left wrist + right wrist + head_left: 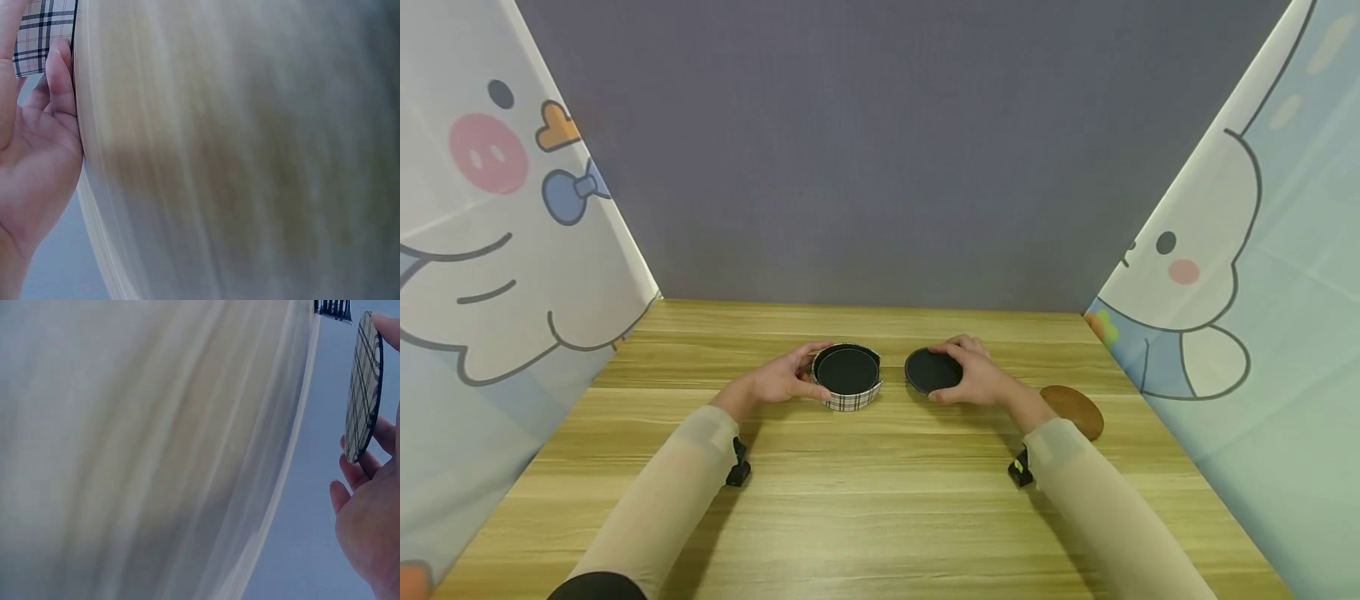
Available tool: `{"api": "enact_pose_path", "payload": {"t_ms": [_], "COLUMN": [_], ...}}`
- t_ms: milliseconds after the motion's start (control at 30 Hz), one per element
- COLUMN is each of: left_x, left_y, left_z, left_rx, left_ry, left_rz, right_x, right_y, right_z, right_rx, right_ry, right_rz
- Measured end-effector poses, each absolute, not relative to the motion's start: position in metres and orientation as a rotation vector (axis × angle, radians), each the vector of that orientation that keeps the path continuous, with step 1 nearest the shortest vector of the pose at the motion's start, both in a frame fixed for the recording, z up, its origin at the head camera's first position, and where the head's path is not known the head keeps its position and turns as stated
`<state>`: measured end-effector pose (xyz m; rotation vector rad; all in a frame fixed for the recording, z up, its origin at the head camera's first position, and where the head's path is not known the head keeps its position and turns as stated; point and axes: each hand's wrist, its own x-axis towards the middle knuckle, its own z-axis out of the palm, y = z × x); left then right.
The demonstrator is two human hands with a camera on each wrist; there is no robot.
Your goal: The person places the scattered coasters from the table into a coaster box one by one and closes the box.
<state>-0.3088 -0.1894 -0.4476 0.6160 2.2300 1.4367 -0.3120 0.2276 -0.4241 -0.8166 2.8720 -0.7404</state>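
My left hand (786, 377) grips a round coaster holder (852, 402) by its left side, thumb at the front and fingers behind. The holder has a plaid outer wall, a black inside and a gap in the wall on its right; it stands on the table. To the right of it, my right hand (976, 372) pinches a round coaster (931, 372) by its edge, black face up. In the right wrist view the coaster's underside (362, 387) is plaid, and it is held up off the table.
A brown round disc (1077, 412) lies on the wood-grain table (865, 500) at the right, partly behind my right wrist. A grey panel (880, 167) rises at the table's back. Cartoon-printed curtains (482, 275) hang at both sides.
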Motion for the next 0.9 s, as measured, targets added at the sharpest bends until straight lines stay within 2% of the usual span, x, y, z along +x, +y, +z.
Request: {"api": "enact_pose_path", "payload": {"t_ms": [367, 900], "left_x": [-0.309, -0.309], "left_y": [-0.189, -0.189], "left_z": [-0.448, -0.447], "left_rx": [0.613, 0.612], "left_ry": [2.238, 2.229], "left_rz": [1.434, 1.439], "right_x": [-0.303, -0.313], "right_y": [0.210, 0.162], "right_z": [-0.417, -0.416], "right_rx": [-0.898, -1.037], "right_ry": [2.887, 2.843], "right_rz": [-0.814, -0.819]}}
